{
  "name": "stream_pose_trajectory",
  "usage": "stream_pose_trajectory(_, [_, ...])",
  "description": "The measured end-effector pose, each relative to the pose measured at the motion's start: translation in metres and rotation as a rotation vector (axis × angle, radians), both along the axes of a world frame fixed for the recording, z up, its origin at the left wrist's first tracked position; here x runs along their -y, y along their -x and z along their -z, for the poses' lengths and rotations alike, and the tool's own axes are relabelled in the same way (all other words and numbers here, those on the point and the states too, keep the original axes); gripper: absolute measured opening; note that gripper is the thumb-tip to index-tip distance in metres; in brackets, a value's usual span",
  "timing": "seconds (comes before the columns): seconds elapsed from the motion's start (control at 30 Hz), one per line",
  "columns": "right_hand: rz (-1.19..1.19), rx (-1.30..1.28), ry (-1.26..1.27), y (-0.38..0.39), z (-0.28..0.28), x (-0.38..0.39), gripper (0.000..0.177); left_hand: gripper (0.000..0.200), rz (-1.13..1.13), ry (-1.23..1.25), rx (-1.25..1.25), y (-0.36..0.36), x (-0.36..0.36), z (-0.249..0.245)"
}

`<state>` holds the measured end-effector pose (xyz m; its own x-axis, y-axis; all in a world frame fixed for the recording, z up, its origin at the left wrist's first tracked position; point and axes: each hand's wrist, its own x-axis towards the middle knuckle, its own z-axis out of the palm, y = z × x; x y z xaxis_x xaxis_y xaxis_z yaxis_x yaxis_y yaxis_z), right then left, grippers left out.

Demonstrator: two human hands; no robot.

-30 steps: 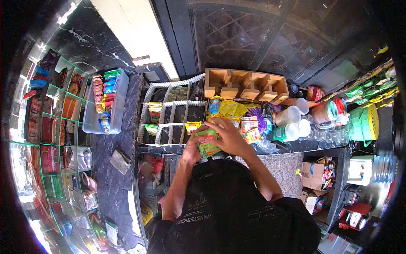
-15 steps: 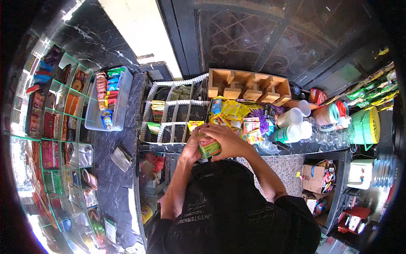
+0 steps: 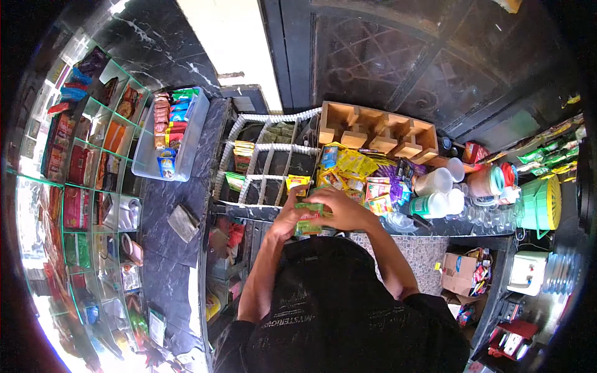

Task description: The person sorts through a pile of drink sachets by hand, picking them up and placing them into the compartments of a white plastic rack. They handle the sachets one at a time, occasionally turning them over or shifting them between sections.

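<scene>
**Both hands on a bundle of green packets at the worktop's front edge**

I see both hands meeting in front of the chest, just above the dark shirt. The left hand [image 3: 285,221] grips the bundle of green packets [image 3: 309,210] from the left side, fingers curled around it. The right hand [image 3: 343,211] lies over the bundle's top and right side, closed on it too. The bundle is held off the surface, over the front edge of the dark worktop [image 3: 168,261].

Just beyond the hands stands a white divider rack [image 3: 264,151] with a few sachets in its slots. To its right lies a loose pile of yellow sachets [image 3: 348,165], and behind that a wooden organiser [image 3: 373,130]. Further right I can make out white plastic cups [image 3: 435,180] and a green basket [image 3: 542,198].

Off to the left a clear tub [image 3: 189,140] holds packets on end. A glass display case [image 3: 93,186] full of goods curves along the far left.
</scene>
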<state>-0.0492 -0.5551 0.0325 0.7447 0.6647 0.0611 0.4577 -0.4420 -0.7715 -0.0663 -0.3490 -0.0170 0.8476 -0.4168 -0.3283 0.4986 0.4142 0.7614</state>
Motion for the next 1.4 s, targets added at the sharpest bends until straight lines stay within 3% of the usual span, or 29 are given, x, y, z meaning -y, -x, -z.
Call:
stream_pose_trajectory(0.03, [-0.006, -0.001, 0.001, -0.001, 0.001, 0.0, 0.061, 0.077, 0.069, -0.067, 0.032, 0.001, -0.003, -0.001])
stream_pose_trajectory(0.13, [0.058, -0.146, 0.036, -0.005, 0.01, -0.003, 0.03, 0.081, 0.125, 0.058, -0.079, 0.007, -0.009, 0.0])
stream_pose_trajectory(0.23, [0.012, -0.224, 0.092, -0.008, 0.011, -0.009, 0.026, 0.079, 0.174, 0.112, -0.132, 0.008, -0.016, -0.003])
stream_pose_trajectory(0.3, [0.032, -0.168, 0.032, -0.011, 0.016, -0.018, 0.024, 0.074, 0.064, -0.074, -0.013, 0.009, -0.021, -0.002])
stream_pose_trajectory(0.43, [0.187, -0.18, -0.061, -0.019, 0.026, -0.038, 0.021, 0.075, -0.096, -0.187, 0.196, 0.01, -0.033, 0.031])
stream_pose_trajectory(0.53, [0.321, -0.118, -0.095, -0.024, 0.035, -0.062, 0.019, 0.082, -0.358, -0.847, 0.564, 0.009, -0.041, 0.026])
stream_pose_trajectory(0.57, [0.398, -0.082, -0.104, -0.025, 0.036, -0.072, 0.018, 0.082, -0.364, -0.849, 0.561, 0.011, -0.043, 0.019])
stream_pose_trajectory(0.63, [0.414, -0.043, -0.095, -0.027, 0.034, -0.094, 0.019, 0.09, -0.368, -1.188, 0.723, 0.012, -0.047, 0.007])
stream_pose_trajectory(0.77, [0.443, -0.066, -0.121, -0.037, 0.042, -0.133, 0.02, 0.094, -0.622, -1.189, 0.668, 0.004, -0.068, 0.03])
stream_pose_trajectory(0.83, [0.424, -0.082, -0.111, -0.043, 0.049, -0.15, 0.02, 0.092, -0.634, -1.331, 0.743, 0.0, -0.083, 0.032])
stream_pose_trajectory(0.9, [0.415, -0.092, -0.084, -0.046, 0.056, -0.167, 0.02, 0.09, -0.578, -1.254, 0.587, -0.002, -0.095, 0.038])
stream_pose_trajectory(1.1, [0.358, -0.052, -0.117, -0.052, 0.08, -0.206, 0.022, 0.088, -0.64, -1.256, 0.557, -0.017, -0.127, 0.068])
stream_pose_trajectory(1.17, [0.345, -0.119, -0.119, -0.051, 0.081, -0.213, 0.032, 0.086, -0.663, -1.228, 0.451, -0.021, -0.137, 0.077])
stream_pose_trajectory(1.27, [0.306, -0.163, -0.103, -0.045, 0.079, -0.214, 0.049, 0.087, -0.715, -1.334, 0.532, -0.029, -0.153, 0.095])
stream_pose_trajectory(1.4, [0.318, -0.216, -0.025, -0.032, 0.092, -0.209, 0.051, 0.086, -0.689, -1.264, 0.376, -0.041, -0.162, 0.104])
